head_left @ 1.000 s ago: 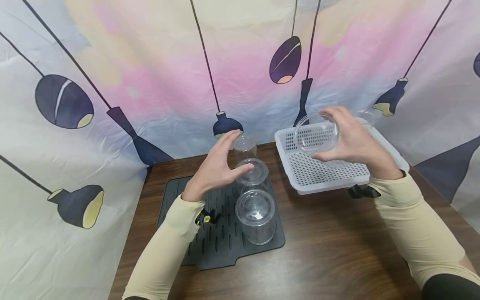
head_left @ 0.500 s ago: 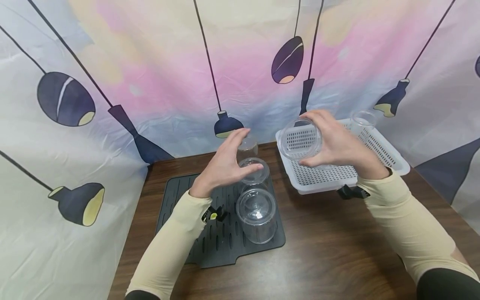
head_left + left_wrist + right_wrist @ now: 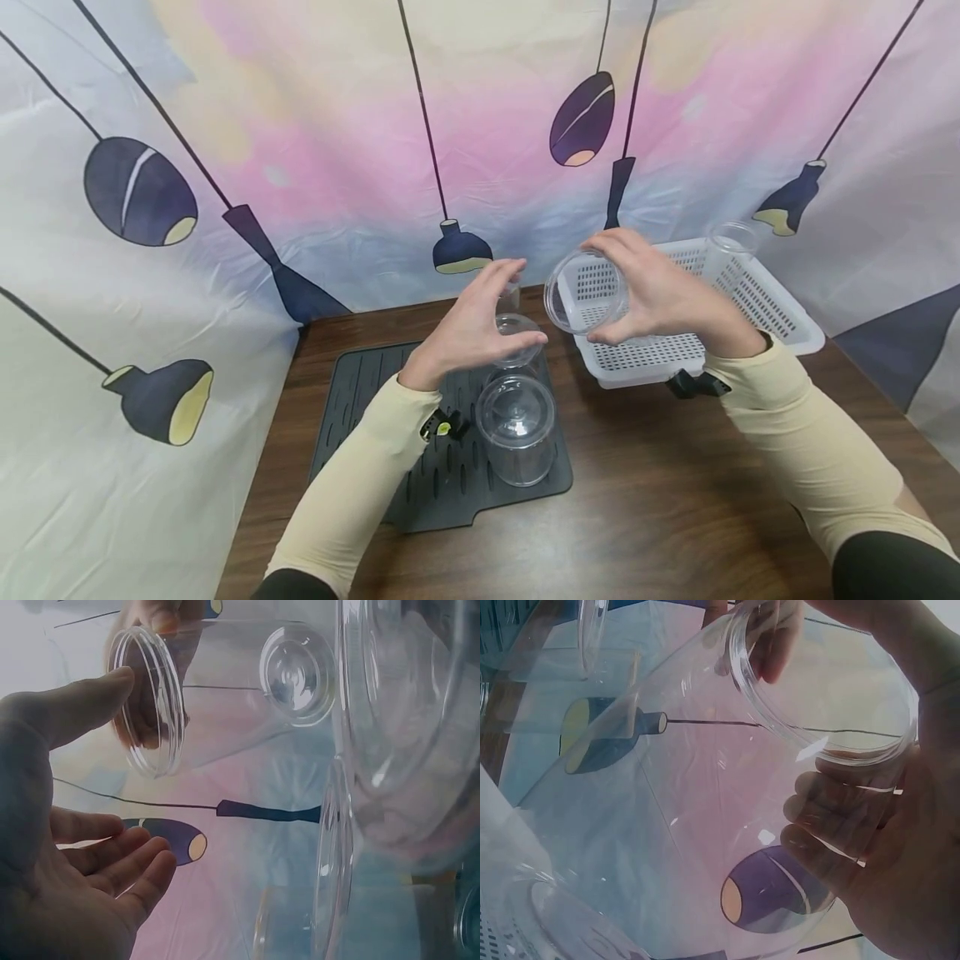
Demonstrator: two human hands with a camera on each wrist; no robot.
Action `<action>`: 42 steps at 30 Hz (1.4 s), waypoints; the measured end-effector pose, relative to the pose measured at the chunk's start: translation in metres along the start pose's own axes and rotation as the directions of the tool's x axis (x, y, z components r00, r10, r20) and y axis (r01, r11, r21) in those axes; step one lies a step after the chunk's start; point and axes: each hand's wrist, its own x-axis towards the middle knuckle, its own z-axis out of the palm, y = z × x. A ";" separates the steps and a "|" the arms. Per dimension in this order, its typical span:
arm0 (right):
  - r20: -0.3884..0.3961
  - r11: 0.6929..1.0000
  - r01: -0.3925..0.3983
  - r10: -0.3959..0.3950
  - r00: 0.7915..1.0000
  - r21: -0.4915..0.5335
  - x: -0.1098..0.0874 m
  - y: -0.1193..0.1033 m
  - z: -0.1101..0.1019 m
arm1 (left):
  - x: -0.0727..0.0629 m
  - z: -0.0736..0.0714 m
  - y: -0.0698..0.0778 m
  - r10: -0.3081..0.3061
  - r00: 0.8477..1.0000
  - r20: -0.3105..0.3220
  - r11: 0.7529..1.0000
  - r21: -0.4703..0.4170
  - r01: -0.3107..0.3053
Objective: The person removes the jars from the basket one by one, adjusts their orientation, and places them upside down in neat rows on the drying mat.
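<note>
My right hand (image 3: 656, 287) grips a clear plastic jar (image 3: 585, 292) around its ringed top end, thumb below and fingers above, in front of the basket. In the right wrist view the jar's transparent body (image 3: 652, 817) slants away from the curled fingers. My left hand (image 3: 474, 333) is just left of the jar, over the dark mat (image 3: 367, 392), its thumb and fingers spread apart. Seen from the left wrist, the thumb overlaps the ringed end (image 3: 154, 701). Clear jars (image 3: 517, 425) stand in a row along the mat's right side, the farther ones partly behind the left hand.
A white perforated basket (image 3: 622, 367) sits at the back right, with another clear jar (image 3: 729, 254) inside it. The brown wooden table (image 3: 637, 483) reaches back to a cloth backdrop (image 3: 337, 150) printed with hanging lamps.
My right hand has carried the jar left, from over the basket toward the mat. My left hand has moved right, so the gap between the hands has narrowed. The jars on the mat stay put.
</note>
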 end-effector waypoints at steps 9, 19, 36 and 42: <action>0.033 0.999 0.046 -0.046 0.998 -0.005 0.005 -0.002 0.007 | 0.006 0.010 0.002 0.045 0.998 0.039 0.998 -0.045 -0.043; 0.046 0.995 0.095 -0.094 0.995 -0.015 0.008 -0.005 0.012 | 0.008 0.016 0.006 0.043 0.998 0.052 0.998 -0.055 -0.040; 0.082 0.991 0.134 -0.132 0.988 -0.014 0.011 -0.009 0.015 | 0.005 0.017 0.010 0.031 0.998 0.046 0.998 0.047 -0.033; 0.078 0.987 0.158 -0.158 0.984 0.016 0.012 -0.010 0.015 | 0.004 0.018 0.009 0.074 0.997 -0.027 0.996 0.049 -0.073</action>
